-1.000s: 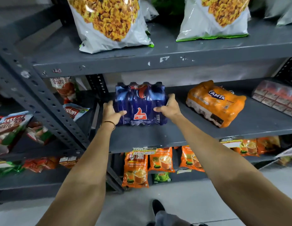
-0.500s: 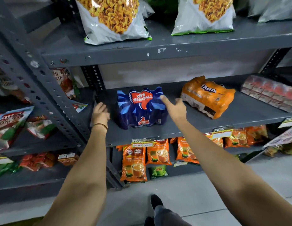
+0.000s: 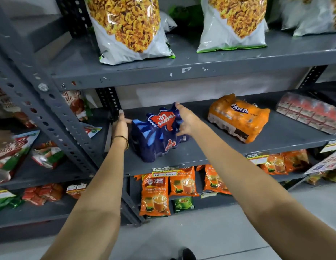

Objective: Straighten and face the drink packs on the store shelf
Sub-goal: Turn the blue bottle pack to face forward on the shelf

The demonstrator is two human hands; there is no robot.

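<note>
Item: blue pack (image 3: 157, 136), skewed on the shelf (image 3: 191, 156), corner near the lip; my right hand (image 3: 185, 119) fingers curled over its 2 o'clock edge, left hand (image 3: 120, 126) straight-fingered at 9; risk: a one-sided pull tips it off, or knocks the Fanta pack (image 3: 238, 117) at 3.

Open shelf between the drink packs, tight by the left post

Bare middle shelf (image 3: 201, 158) lay between the Thums Up pack (image 3: 159, 136) and the Fanta pack (image 3: 236, 119), and the right hand (image 3: 186, 119) reached through there to grip the blue pack's right side. The left hand (image 3: 120, 126) filled the narrow gap beside the perforated upright (image 3: 109, 102). The upper shelf (image 3: 182, 74) capped the headroom, and a red carton pack (image 3: 309, 113) crowded the far right.
</note>
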